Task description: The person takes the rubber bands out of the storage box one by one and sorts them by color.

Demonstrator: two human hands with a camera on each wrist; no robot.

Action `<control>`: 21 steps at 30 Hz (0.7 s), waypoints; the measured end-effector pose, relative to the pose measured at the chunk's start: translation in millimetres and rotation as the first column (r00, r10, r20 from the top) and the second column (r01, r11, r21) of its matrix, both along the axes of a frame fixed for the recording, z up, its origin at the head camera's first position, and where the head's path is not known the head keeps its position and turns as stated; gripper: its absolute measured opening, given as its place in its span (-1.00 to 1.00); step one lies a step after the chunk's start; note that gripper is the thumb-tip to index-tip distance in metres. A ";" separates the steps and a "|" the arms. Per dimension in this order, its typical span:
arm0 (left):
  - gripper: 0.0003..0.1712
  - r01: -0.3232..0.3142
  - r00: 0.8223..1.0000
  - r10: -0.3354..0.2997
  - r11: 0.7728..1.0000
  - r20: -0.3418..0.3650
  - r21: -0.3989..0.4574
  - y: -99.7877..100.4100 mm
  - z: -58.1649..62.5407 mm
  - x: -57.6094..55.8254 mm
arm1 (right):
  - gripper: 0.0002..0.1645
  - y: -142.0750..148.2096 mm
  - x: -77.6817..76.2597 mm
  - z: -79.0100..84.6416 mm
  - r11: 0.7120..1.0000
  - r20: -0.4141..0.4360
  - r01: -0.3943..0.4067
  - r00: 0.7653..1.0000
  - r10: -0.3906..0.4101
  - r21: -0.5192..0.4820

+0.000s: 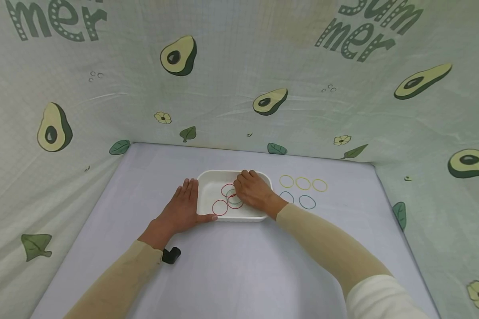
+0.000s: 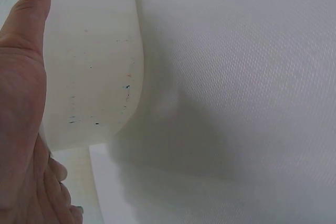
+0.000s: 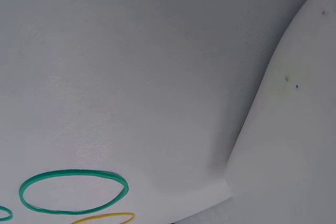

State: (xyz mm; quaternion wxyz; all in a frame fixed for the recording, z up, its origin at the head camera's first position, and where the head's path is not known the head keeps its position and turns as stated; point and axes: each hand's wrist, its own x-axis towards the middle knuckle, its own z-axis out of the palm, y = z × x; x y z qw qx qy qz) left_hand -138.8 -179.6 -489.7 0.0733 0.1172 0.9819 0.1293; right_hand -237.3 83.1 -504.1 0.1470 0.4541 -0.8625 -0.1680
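Note:
A white tray (image 1: 208, 188) sits on the table with several red and green rubber bands inside. My left hand (image 1: 180, 208) lies flat along its left side, fingers straight and the thumb stretched along the front rim. Reaching over the right half, my right hand (image 1: 252, 189) has curled fingers right at the overlapping bands. Beside these fingers are a green rubber band (image 1: 228, 200) and a red rubber band (image 1: 222, 188); another red rubber band (image 1: 213, 207) lies nearer the front. The right fingertips are hidden, so I cannot tell whether they pinch a band.
Right of the tray, three yellow rubber bands (image 1: 286, 187) form a row. Nearer me lie two green rubber bands (image 1: 307, 208), one partly behind the right wrist. A black object (image 1: 171, 255) shows at the left wrist. Avocado-print cloth (image 1: 223, 124) rises behind the table (image 1: 223, 274).

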 end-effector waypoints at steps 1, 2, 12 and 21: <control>0.56 0.000 1.000 0.001 1.000 0.001 -0.002 -0.1 -0.1 -0.3 | -0.89 0.7 0.0 0.5 1.000 -0.004 0.001 1.000 -0.001 -0.008; 0.56 -0.001 1.000 0.001 1.000 0.002 -0.005 -0.1 -0.2 -0.5 | -0.88 1.6 0.0 1.0 1.000 -0.009 0.001 1.000 -0.002 -0.014; 0.55 0.008 1.000 -0.008 1.000 -0.020 -0.017 -0.1 -0.4 0.4 | -0.81 15.1 1.9 10.2 0.997 -0.055 0.031 0.998 -0.035 -0.076; 0.55 0.013 1.000 -0.013 1.000 -0.023 -0.011 -1.4 -1.2 -0.1 | -0.78 33.2 2.1 25.4 0.991 -0.047 0.085 0.995 -0.091 -0.105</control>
